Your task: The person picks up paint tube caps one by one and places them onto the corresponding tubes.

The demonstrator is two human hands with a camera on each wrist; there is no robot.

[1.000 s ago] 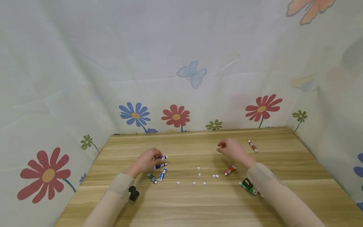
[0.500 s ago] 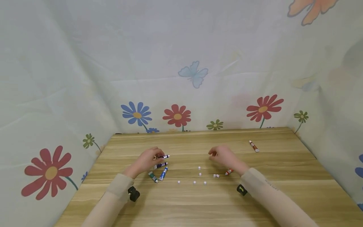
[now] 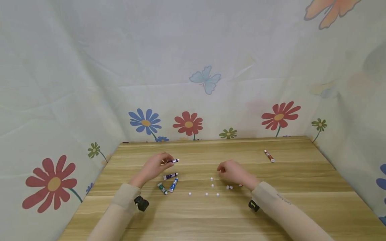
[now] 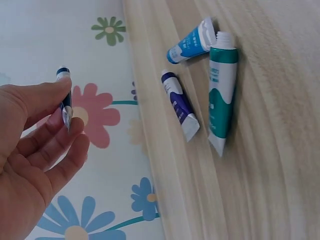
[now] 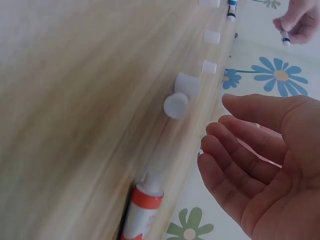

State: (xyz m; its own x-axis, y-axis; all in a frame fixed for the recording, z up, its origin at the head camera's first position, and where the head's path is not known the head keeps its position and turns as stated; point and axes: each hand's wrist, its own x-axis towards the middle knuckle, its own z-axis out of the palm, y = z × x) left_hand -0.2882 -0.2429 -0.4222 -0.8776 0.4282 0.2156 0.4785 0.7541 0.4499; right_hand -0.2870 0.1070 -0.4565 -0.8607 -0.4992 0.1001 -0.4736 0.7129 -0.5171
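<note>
My left hand [image 3: 154,168] pinches a small dark blue paint tube [image 4: 66,95] between thumb and fingers, lifted above the table. In the head view its nozzle end points right. Below that hand lie a purple paint tube [image 4: 180,105], a blue paint tube [image 4: 191,44] and a green paint tube [image 4: 222,95], whose threaded white neck shows. My right hand [image 3: 236,173] hovers over the middle right with fingers loosely bent and nothing between them. Nearest to it are two touching white caps [image 5: 186,84] and an orange-red paint tube [image 5: 143,212], mostly hidden by the arm in the head view.
Several more white caps [image 3: 212,185] are scattered over the middle of the wooden table [image 3: 193,217]. A brown-red paint tube [image 3: 269,156] lies at the back right. Flower-printed cloth [image 3: 205,110] stands round the table's back and sides.
My left hand has lifted the dark blue tube slightly up and away from the purple one. My right hand has moved left and a little nearer, its arm now covering most of the orange-red tube.
</note>
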